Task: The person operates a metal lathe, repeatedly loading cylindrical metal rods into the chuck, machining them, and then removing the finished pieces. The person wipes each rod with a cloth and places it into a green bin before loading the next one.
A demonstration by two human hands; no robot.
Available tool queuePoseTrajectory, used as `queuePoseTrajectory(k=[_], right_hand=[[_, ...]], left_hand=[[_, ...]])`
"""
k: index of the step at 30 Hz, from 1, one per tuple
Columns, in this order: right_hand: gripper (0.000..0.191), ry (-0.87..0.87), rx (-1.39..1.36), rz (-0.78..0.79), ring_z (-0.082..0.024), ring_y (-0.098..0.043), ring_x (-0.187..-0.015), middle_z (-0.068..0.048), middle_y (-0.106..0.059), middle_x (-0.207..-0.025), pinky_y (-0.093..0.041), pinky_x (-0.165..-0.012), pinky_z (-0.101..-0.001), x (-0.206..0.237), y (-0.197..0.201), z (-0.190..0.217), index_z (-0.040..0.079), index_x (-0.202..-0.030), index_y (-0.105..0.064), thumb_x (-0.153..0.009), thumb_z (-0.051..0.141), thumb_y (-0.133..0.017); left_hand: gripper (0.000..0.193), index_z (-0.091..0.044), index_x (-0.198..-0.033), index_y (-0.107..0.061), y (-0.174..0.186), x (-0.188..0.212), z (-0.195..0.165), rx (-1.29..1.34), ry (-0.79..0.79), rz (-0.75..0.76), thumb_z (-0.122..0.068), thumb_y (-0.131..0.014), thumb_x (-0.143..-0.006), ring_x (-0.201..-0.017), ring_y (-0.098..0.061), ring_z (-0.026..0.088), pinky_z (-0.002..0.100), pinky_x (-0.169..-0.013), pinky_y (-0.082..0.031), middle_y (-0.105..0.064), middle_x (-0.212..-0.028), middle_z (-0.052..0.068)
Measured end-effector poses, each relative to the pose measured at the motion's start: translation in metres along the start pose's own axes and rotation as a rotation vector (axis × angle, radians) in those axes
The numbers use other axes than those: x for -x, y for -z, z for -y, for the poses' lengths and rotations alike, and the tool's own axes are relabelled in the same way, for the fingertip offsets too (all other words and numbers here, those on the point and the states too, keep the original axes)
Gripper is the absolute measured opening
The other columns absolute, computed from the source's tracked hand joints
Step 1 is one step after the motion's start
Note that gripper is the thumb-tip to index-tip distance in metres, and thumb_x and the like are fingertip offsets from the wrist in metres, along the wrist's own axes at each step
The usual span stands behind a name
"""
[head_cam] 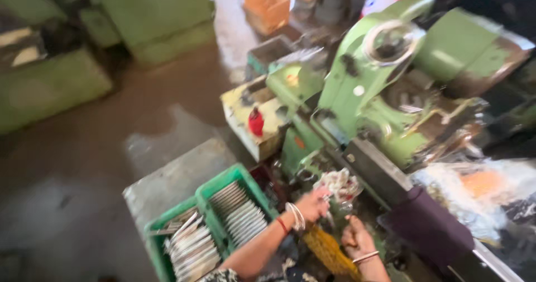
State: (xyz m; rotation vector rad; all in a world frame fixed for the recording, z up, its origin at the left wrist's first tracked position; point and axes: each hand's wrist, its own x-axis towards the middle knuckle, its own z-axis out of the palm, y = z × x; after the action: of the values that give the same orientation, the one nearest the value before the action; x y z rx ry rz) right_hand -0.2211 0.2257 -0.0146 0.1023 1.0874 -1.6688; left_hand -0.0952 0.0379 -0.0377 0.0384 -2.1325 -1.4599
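Two hands worked at a crumpled whitish rag (pixel 340 185), which sat just in front of the green machine (pixel 385 87), right of the crate. The left hand (pixel 314 204), bangles at its wrist, had its fingers pinched on the rag's lower edge. The right hand (pixel 356 238) sat just below, curled loosely by a yellow mesh cloth (pixel 329 251); blur hid whether it gripped anything. To the left, a green plastic crate (pixel 237 176) held rows of thin metal discs (pixel 240 212) in two compartments. Beside the hands lay a dark purple cloth (pixel 430 226). A small red knob (pixel 255 121) stood on the machine's cream box
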Motion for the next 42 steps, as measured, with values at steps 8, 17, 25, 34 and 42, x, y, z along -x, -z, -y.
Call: queuePoseTrajectory(k=[8, 17, 25, 34, 42], right_hand=[[0.025, 0.065, -0.175, 0.204, -0.007, -0.032, -0.035, 0.001, -0.053, -0.06, -0.023, -0.03, -0.0215, 0.018, -0.012, 0.013, 0.011, -0.093, -0.062, -0.1, 0.034, -0.057], [0.025, 0.921, 0.712, -0.244, -0.008, -0.039, -0.049, 0.001, -0.054, -0.069, -0.029, -0.04, -0.0231, 0.023, -0.003, 0.035, 0.015, -0.092, -0.064, -0.104, 0.035, -0.054], [0.043, -0.267, 0.091, 0.118, -0.011, -0.022, -0.041, 0.003, -0.028, -0.056, -0.014, -0.038, -0.0276, 0.028, 0.028, 0.033, 0.019, -0.077, -0.051, -0.098, 0.055, -0.05], [0.053, -0.492, 0.167, 0.095, -0.012, -0.028, -0.047, 0.002, -0.035, -0.06, -0.019, -0.045, -0.0275, 0.054, 0.067, 0.004, 0.018, -0.074, -0.05, -0.102, 0.063, -0.05], [0.023, 0.048, -0.066, -0.157, -0.006, -0.028, -0.041, 0.007, -0.034, -0.056, -0.018, -0.037, -0.0244, 0.066, 0.077, 0.019, 0.018, -0.089, -0.055, -0.098, 0.039, -0.058]], left_hand=[[0.04, -0.031, -0.137, -0.044, -0.052, -0.028, -0.032, 0.871, 0.744, 0.153, -0.018, -0.06, -0.102, -0.047, -0.036, 0.005, 0.022, -0.042, -0.031, -0.06, -0.079, 0.004], [0.02, -0.021, -0.117, -0.057, -0.08, -0.049, -0.065, 0.831, 0.705, -0.122, -0.034, -0.066, -0.104, -0.044, -0.04, 0.012, 0.026, -0.036, -0.029, -0.05, -0.074, 0.008], [0.05, -0.011, -0.122, -0.065, -0.016, -0.042, -0.138, -0.71, -0.28, 0.012, -0.05, -0.072, -0.092, -0.06, -0.064, 0.036, 0.046, -0.049, -0.051, -0.067, -0.078, 0.017], [0.026, -0.015, -0.068, -0.056, -0.042, -0.049, -0.17, -0.619, -0.58, 0.063, -0.028, -0.075, -0.079, -0.065, -0.059, 0.025, 0.04, -0.063, -0.049, -0.055, -0.066, 0.003], [0.043, -0.014, -0.068, -0.056, -0.047, -0.076, -0.168, -0.647, -0.423, -0.013, -0.044, -0.08, -0.088, -0.061, -0.058, 0.027, 0.041, -0.056, -0.047, -0.054, -0.065, 0.006]])
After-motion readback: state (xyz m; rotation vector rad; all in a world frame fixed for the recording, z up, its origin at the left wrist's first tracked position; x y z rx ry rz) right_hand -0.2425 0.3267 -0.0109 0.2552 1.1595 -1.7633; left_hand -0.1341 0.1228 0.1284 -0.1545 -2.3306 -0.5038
